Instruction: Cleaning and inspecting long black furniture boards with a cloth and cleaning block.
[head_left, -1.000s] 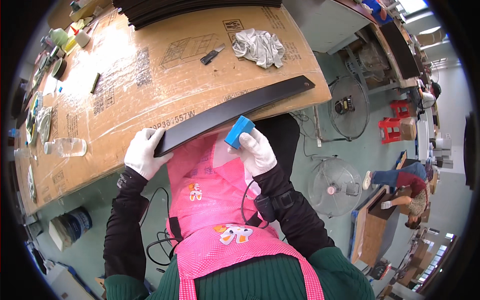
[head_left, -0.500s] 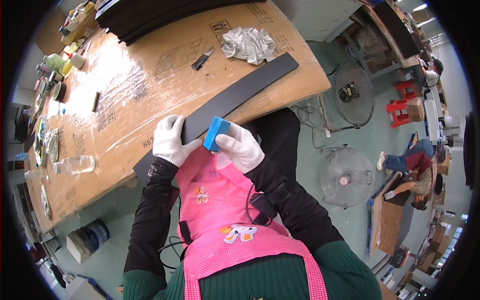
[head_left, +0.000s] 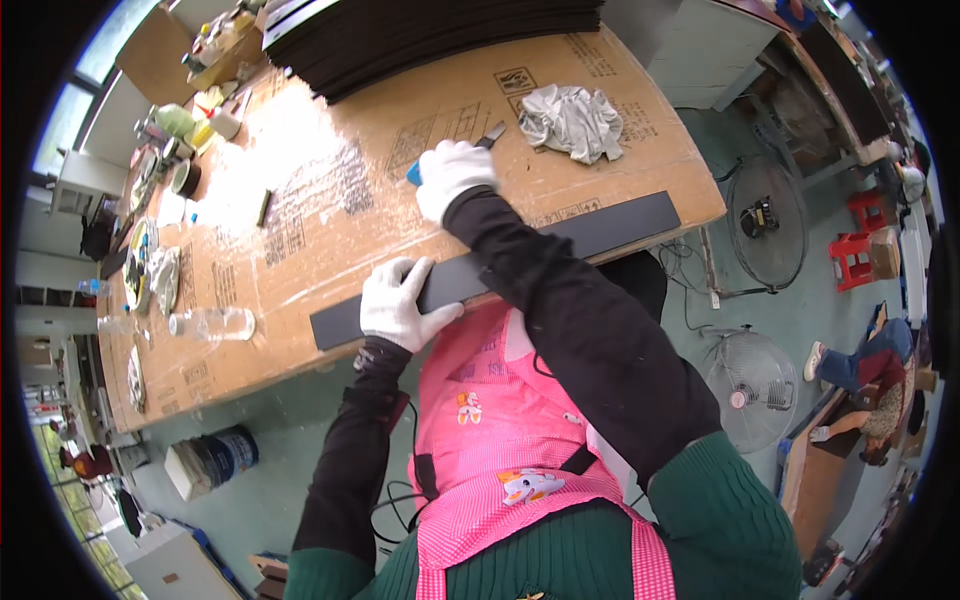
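Observation:
A long black strip (head_left: 600, 228) lies along the near edge of the cardboard-covered table. My left hand (head_left: 398, 305), in a white glove, grips its left part, fingers over the top and thumb by the near edge. Beyond the strip, my right hand (head_left: 456, 180), also gloved, is closed on a blue block (head_left: 413, 173), of which only an end shows past the fingers. That hand is over the tabletop, and my forearm crosses above the strip. Just past the right hand lies a utility knife (head_left: 491, 135), partly hidden by it.
A crumpled white cloth (head_left: 572, 122) lies right of the knife. Behind is a stack of dark panels (head_left: 430, 40). At left are a clear bottle (head_left: 213, 324) and several containers. Fans (head_left: 752, 390) and a bucket (head_left: 212, 462) stand on the floor; a person (head_left: 870, 390) works at far right.
My right hand has carried the blue block forward from the strip's near edge to over the tabletop. The strip now lies more level along the table edge, my left hand still on it.

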